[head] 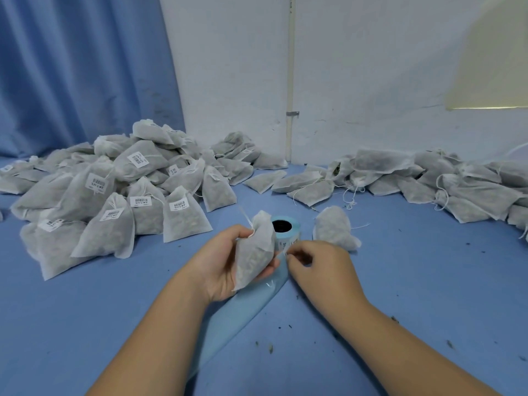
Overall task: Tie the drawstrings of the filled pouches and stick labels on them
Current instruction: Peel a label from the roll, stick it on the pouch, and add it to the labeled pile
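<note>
- The left hand (220, 261), nearest, curls its grip round a filled pouch (255, 250), upright just above the worktop (400, 281). It should turn a flat face toward the label.
- The pouch is plump, grey-white and translucent, with its drawstring neck at the thumb.
- The label roll (285, 227) stands just behind.
- The right hand (317, 267) grip pinches a label (287, 248) at the roll. Peel slowly to avoid creasing.

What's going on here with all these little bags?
A person is labelling filled pouches at a blue table. The left hand holds one pouch, while the right hand pinches a label at the strip from the label roll. A labelled pile sits on the left; an unlabelled heap lies on the right.
</note>
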